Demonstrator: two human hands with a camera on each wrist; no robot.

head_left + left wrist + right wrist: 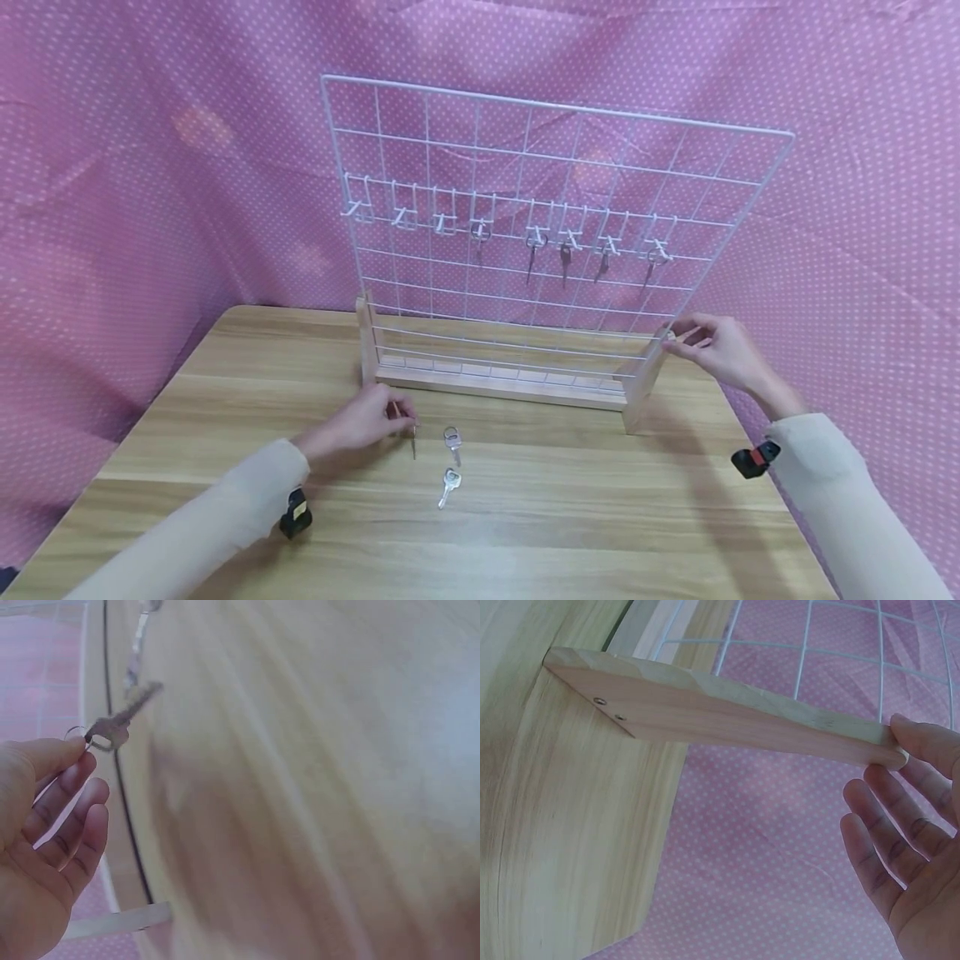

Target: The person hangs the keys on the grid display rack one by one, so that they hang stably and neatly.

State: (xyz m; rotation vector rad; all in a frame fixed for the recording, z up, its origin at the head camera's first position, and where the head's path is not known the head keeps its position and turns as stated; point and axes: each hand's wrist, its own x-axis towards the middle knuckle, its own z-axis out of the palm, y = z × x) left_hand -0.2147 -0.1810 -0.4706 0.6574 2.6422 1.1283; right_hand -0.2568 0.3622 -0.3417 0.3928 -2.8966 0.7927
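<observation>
left grip (365,418): pinching 1 key (120,724) | right grip (720,351): pinching 1 post (727,714) | 2 table-lying keys (452,478)

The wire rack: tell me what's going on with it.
A person pinches a key in the left hand, over the table in front of the wire rack. The right hand grips the upper end of the rack's right wooden support. Two more keys lie on the table. Five hanging keys are on the rack's hooks; the three leftmost hooks in the head view hold none.
</observation>
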